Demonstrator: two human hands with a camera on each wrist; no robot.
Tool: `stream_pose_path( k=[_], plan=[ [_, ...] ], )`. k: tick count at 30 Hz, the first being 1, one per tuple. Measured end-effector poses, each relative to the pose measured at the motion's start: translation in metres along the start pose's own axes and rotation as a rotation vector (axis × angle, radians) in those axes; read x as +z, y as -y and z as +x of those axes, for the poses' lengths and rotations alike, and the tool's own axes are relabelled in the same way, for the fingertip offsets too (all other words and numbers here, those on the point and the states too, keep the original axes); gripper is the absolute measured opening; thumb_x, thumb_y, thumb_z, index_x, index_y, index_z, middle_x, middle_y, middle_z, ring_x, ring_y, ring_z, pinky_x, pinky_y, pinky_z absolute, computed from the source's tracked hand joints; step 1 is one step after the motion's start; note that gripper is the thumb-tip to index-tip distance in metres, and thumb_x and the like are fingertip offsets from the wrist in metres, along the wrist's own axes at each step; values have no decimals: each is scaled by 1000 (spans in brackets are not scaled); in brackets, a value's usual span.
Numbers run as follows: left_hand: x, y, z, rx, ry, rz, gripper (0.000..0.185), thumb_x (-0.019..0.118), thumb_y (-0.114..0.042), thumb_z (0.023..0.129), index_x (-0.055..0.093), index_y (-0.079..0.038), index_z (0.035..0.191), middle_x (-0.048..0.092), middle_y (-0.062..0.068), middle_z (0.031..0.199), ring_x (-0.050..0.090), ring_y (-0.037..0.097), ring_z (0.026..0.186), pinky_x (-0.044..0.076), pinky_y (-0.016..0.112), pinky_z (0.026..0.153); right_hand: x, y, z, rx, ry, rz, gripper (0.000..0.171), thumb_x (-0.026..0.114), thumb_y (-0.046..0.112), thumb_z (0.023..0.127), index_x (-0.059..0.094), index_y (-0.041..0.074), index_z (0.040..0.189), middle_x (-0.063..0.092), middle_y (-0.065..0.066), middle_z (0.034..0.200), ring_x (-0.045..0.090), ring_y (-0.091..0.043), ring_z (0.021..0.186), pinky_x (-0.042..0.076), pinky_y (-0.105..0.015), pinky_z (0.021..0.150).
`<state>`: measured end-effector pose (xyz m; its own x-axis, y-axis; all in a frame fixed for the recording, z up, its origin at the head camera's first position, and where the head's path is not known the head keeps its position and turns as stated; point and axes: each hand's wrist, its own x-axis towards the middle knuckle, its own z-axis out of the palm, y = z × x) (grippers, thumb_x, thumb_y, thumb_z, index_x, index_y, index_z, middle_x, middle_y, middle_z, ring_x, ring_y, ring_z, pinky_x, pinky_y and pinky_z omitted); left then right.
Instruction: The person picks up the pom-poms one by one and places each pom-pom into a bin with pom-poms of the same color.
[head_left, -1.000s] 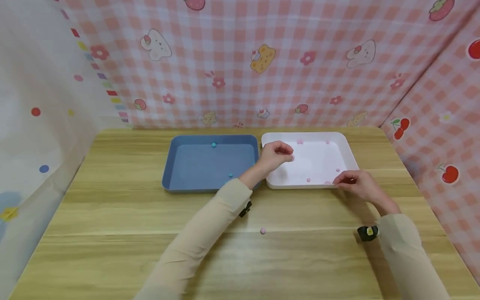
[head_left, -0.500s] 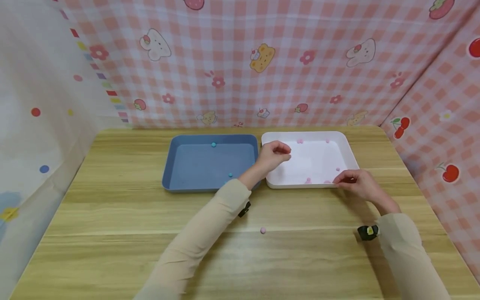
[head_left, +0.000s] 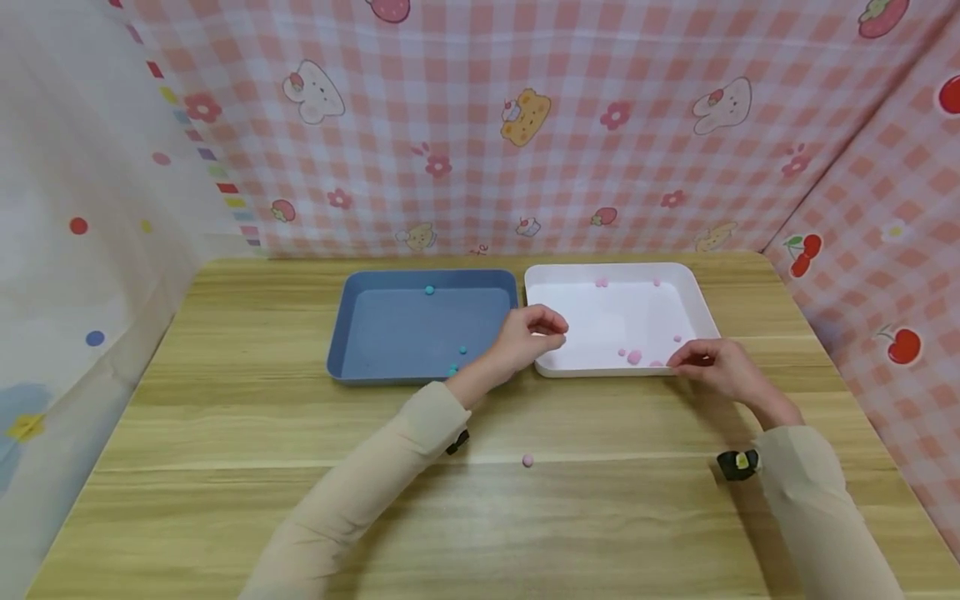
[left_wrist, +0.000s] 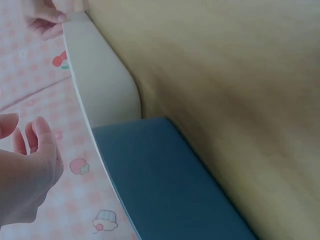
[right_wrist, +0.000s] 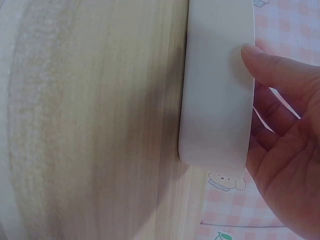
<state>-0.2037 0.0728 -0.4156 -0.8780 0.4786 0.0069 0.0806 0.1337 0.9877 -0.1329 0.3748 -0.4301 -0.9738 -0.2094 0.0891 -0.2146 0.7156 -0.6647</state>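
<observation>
In the head view, my left hand (head_left: 525, 337) hovers over the left rim of the white tray (head_left: 543, 369), thumb and fingers loosely bent. The left wrist view shows a gap between its thumb and fingers, with nothing held. My right hand (head_left: 716, 367) grips the tray's near right rim. The right wrist view has the right thumb (right_wrist: 265, 60) on the outer wall and the fingers behind the rim. Several small pink balls lie in the white tray, including a larger-looking pink ball (head_left: 634, 357) near its front wall. A loose pink ball (head_left: 527, 460) sits on the table.
A blue-grey tray (head_left: 335, 342) stands left of the white one and holds several teal balls, one teal ball (head_left: 429, 290) by its back wall. Both trays stand on a wooden table (head_left: 247, 467) before a checked pink curtain (head_left: 465, 125).
A pink ball left my left fingers and dropped into the white tray, where it shifted right along the front wall. My left hand then drew back toward the left. My right hand stayed put.
</observation>
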Motion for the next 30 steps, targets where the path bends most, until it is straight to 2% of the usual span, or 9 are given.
stream_pose_path(
  k=[11,18,27,30],
  plan=[
    [-4,12,-33,26,78,30,10,64,6,81,64,5,91,63,12,86,54,8,74,45,19,68,0,2,0,12,5,-16,5,70,-5,79,69,-1,81,65,-12,77,51,-2,67,45,-16,59],
    [-6,24,-52,-26,131,12,14,62,10,81,63,6,95,64,18,92,57,11,79,48,21,75,1,4,0,25,10,-7,5,70,-4,79,69,-1,82,65,-13,79,51,-2,67,45,-16,58],
    [-5,36,-74,-35,184,-15,20,61,14,77,61,11,97,63,25,95,61,23,84,49,20,73,0,4,-1,46,11,-11,5,70,-3,79,69,-1,84,65,-10,80,51,-3,68,44,-16,58],
    [-4,37,-80,-54,216,-37,22,60,16,77,60,12,98,62,27,97,61,20,83,50,21,74,0,4,-1,64,16,-20,6,70,-4,79,69,0,84,65,-11,81,51,-4,69,45,-17,59]
  ],
)
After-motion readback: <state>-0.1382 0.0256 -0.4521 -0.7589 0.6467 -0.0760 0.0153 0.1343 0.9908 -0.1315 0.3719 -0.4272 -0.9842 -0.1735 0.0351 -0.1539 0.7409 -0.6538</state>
